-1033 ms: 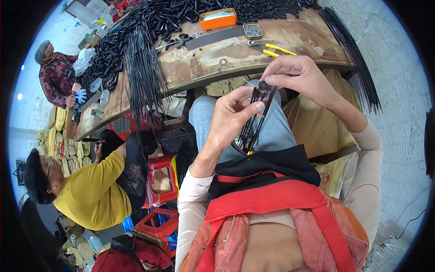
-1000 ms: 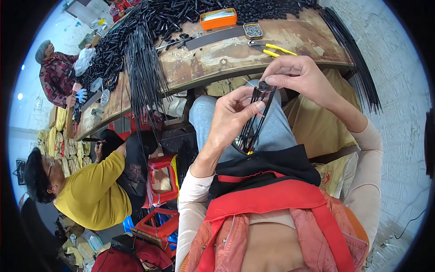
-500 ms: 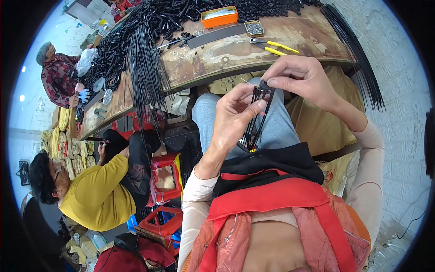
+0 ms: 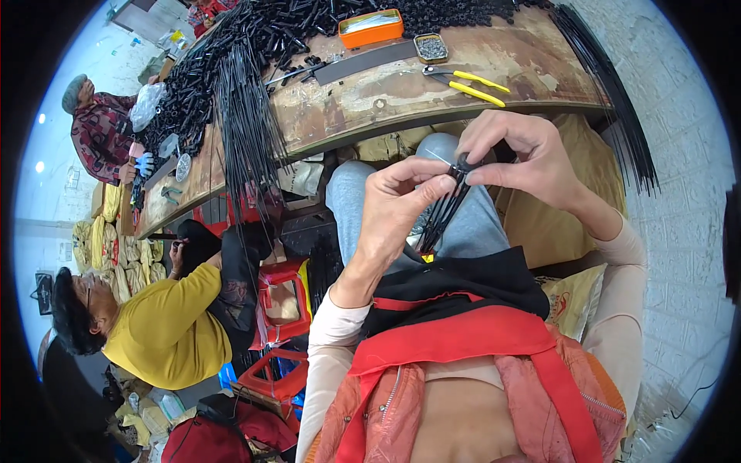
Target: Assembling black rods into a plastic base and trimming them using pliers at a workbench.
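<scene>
My red apron band [image 4: 455, 339] crosses the lower middle of the frame, with my grey-blue trouser legs [image 4: 480, 224] above it. Over them, at the centre, my left hand [image 4: 392, 202] pinches a slim bundle of black rods [image 4: 441, 216] near its upper end, thumb and fingertips drawn close together. Right of centre, the thumb and forefinger of my right hand [image 4: 529, 158] hold a small round black piece [image 4: 464, 162] at the rods' top; my fingertips crowd it, so I can't tell whether it is seated on them. A thin pale strand [image 4: 440, 157] sticks out there toward the upper left. Beyond, on the worn wooden table [image 4: 355, 108], lie yellow-handled pliers [image 4: 480, 85], a small tin of metal bits [image 4: 431, 49] and an orange box [image 4: 370, 31]. Black parts [image 4: 301, 35] heap along the top edge, and a co-worker in a patterned jacket [image 4: 100, 143] is at the upper left.
</scene>
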A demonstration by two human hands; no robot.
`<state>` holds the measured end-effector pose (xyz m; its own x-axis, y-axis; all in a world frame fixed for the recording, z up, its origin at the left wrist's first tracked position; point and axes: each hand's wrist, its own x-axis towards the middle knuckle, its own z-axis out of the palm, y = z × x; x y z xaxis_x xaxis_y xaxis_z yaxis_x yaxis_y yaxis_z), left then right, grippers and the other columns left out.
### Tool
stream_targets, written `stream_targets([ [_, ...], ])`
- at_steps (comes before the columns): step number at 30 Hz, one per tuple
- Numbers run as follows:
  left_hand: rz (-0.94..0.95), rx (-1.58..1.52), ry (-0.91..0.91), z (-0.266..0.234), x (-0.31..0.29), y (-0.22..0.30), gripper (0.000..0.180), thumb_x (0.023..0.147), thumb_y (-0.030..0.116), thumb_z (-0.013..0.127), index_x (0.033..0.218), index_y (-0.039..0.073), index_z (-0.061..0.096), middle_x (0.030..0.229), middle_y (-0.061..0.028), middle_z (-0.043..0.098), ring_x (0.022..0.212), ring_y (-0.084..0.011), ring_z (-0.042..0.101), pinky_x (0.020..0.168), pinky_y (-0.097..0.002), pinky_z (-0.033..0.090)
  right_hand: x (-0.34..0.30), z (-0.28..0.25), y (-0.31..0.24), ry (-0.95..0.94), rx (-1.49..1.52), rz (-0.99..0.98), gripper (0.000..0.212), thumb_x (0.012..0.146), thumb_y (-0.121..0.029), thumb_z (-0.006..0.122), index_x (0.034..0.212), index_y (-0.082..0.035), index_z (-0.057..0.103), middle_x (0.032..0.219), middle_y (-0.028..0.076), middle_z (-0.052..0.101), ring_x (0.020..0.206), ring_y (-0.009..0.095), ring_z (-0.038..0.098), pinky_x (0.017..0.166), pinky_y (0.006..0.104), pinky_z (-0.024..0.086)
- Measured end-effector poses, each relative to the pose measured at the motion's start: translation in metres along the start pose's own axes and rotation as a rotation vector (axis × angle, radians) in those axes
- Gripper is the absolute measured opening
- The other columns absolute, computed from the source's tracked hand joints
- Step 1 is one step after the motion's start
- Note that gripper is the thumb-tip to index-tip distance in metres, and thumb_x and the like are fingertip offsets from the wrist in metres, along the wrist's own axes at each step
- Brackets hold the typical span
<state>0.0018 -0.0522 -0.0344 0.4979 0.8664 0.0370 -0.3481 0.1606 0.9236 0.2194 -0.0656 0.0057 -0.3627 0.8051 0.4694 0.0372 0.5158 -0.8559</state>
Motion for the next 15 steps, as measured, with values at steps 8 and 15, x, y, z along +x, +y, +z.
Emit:
stream_targets([
  [8,-0.06,-0.052,-0.056,0.003,0.01,-0.005,0.017,0.083,0.005,0.074,0.098,-0.002,0.071,0.086,-0.0077,0.071,0.078,-0.0107,0.065,0.074,-0.0237,0.052,-0.007,-0.012,0.016,-0.011,0.171,0.05,0.026,0.072,0.006,0.077,0.093,0.0,0.064,0.099,0.013,0.066,0.096,0.021,0.061,0.085,0.0319,0.048],
  [15,-0.232,-0.261,-0.147,0.002,0.016,-0.007,0.016,0.082,0.005,0.076,0.095,-0.001,0.07,0.088,-0.0084,0.071,0.079,-0.0127,0.066,0.075,-0.0252,0.053,-0.015,-0.016,0.013,-0.068,0.124,0.034,0.032,0.073,0.008,0.076,0.103,0.005,0.067,0.105,0.015,0.066,0.099,0.022,0.063,0.087,0.0323,0.05],
])
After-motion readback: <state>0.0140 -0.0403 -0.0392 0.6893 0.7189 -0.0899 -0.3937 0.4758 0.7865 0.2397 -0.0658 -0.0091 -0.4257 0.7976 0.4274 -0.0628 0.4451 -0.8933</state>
